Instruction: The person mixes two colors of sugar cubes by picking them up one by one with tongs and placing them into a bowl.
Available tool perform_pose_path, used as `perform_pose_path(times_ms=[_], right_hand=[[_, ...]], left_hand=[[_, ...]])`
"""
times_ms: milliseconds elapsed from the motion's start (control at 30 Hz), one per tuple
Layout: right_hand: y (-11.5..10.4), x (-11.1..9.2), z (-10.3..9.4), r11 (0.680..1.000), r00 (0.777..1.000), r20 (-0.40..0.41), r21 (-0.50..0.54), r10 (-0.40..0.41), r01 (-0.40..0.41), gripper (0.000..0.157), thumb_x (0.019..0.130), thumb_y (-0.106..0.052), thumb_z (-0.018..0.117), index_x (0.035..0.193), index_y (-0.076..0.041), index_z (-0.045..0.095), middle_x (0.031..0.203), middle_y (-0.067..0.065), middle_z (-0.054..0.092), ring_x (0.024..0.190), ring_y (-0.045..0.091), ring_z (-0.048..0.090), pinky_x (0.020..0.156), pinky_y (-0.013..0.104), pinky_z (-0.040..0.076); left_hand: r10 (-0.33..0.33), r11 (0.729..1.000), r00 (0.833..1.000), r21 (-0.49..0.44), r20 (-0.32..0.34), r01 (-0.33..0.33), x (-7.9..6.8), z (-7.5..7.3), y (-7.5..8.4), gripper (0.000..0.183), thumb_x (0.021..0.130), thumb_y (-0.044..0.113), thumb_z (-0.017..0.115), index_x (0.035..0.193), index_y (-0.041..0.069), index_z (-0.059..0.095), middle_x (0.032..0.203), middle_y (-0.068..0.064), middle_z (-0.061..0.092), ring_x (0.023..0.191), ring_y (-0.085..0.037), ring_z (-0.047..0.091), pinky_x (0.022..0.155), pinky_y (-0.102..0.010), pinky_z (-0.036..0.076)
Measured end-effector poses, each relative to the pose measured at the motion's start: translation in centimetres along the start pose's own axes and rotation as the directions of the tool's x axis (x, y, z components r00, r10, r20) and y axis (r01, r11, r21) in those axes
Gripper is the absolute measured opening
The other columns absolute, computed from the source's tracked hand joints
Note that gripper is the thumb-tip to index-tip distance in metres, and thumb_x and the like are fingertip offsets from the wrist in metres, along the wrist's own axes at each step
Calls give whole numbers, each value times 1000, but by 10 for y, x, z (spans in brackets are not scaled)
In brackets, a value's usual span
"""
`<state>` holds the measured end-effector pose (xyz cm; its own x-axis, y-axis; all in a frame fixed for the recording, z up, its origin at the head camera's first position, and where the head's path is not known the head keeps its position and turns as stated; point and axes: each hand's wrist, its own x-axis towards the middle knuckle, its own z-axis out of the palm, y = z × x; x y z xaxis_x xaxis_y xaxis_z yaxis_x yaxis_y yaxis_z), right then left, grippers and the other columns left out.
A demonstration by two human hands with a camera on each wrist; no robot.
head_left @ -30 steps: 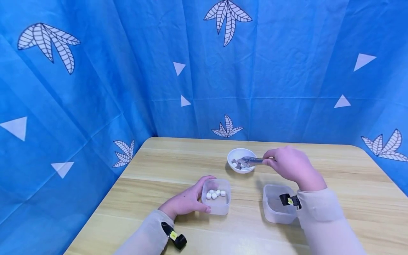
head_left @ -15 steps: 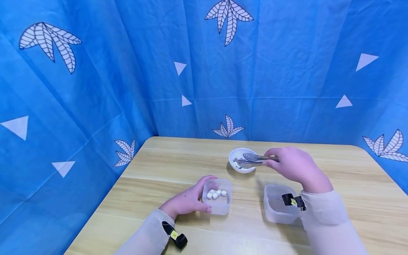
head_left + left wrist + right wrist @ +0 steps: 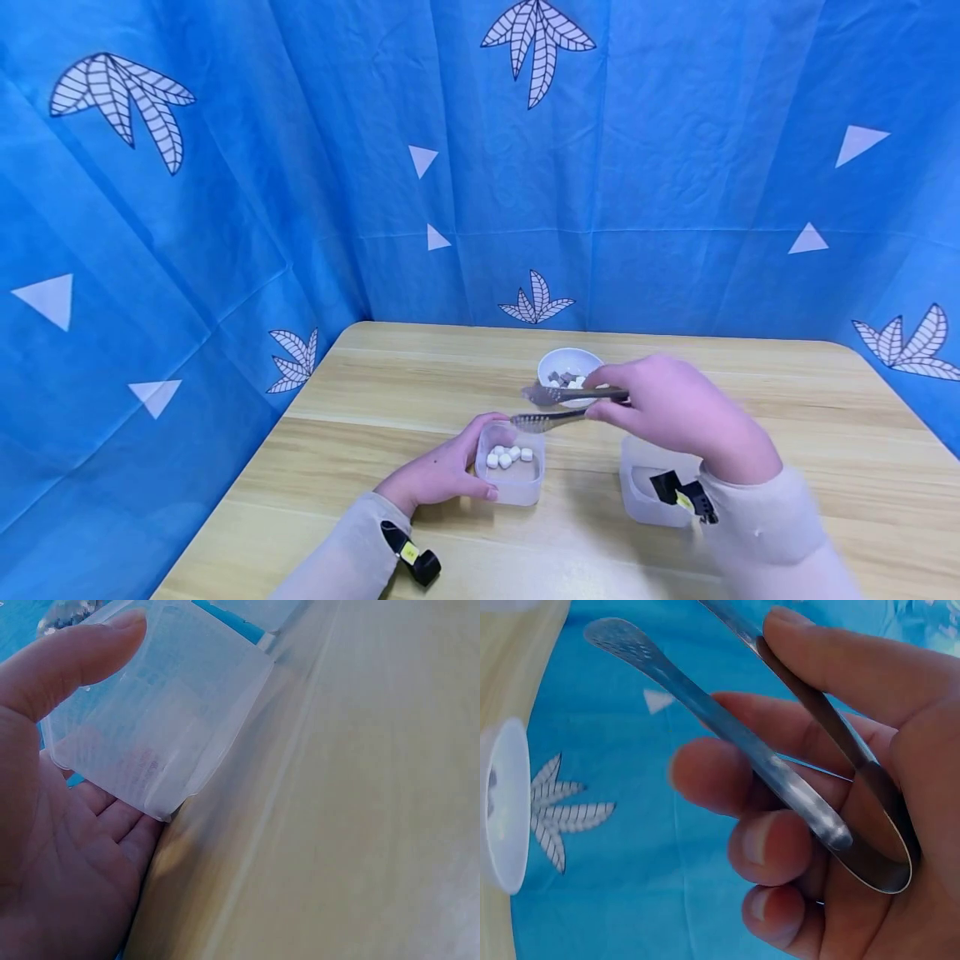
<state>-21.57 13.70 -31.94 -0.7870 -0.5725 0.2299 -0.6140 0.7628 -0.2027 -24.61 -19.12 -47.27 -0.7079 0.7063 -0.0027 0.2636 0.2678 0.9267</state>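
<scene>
My left hand (image 3: 442, 471) holds a clear plastic container (image 3: 517, 493) between thumb and fingers on its left side. Several small white pieces (image 3: 505, 460), like mini marshmallows, lie inside. In the left wrist view the thumb (image 3: 90, 656) lies along the container's wall (image 3: 180, 712). My right hand (image 3: 682, 412) grips metal tongs (image 3: 558, 396) with perforated tips. The tongs' arms are spread, and nothing shows between them. Their tips hover between the container's far rim and a white bowl (image 3: 567, 357), which holds white and grey-brown pieces. The right hand partly hides the bowl.
A second clear plastic container (image 3: 656, 508) stands at the right, partly hidden under my right forearm and wrist strap. All three vessels rest on a wooden table (image 3: 420, 375). A blue patterned curtain (image 3: 480, 183) hangs behind and at the left.
My right hand has brought the tongs from over the bowl left and nearer, toward the left container. Their arms have spread wider. My left hand and its container have hardly moved.
</scene>
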Motion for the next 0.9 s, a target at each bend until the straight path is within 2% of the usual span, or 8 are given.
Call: perform_pose_path(times_ms=[167,300,400,600,900], right_hand=[[-16,2,8,996,996,32,9,-86,86,21,91,-39,75,108,-27,75,72,-23,54,58,-1,46,55,25,42],[-23,4,12,993,992,39,7,-118,118,18,87,-36,79,103,-31,75,64,-21,46,55,0,41,52,24,39],[-25,4,14,993,992,39,6,-118,118,17,87,-35,80,102,-32,74,65,-21,46,55,0,41,51,24,39],[-31,7,20,992,991,52,5,-126,126,18,87,-38,80,102,-32,72,65,-21,46,55,-1,42,51,24,39],[-39,13,34,986,986,64,-51,-154,157,21,86,-40,80,102,-27,74,80,-23,60,62,-1,48,55,26,43]], left_hand=[[0,1000,1000,6,4,0,1,0,0,100,79,23,82,158,30,20,151,6,44,137,-15,44,116,-40,27],[-2,1000,1000,1,9,2,2,0,1,102,80,24,82,159,25,18,150,6,44,139,-16,41,117,-41,27],[14,1000,1000,7,12,-14,2,0,1,103,80,25,82,159,21,16,148,4,46,138,-18,42,116,-42,28],[-2,1000,1000,0,12,2,2,0,2,103,80,26,83,160,24,17,149,7,44,138,-13,43,116,-37,29],[-19,1000,1000,10,10,19,1,0,2,104,80,27,83,160,26,16,149,8,42,135,-12,45,115,-35,31]])
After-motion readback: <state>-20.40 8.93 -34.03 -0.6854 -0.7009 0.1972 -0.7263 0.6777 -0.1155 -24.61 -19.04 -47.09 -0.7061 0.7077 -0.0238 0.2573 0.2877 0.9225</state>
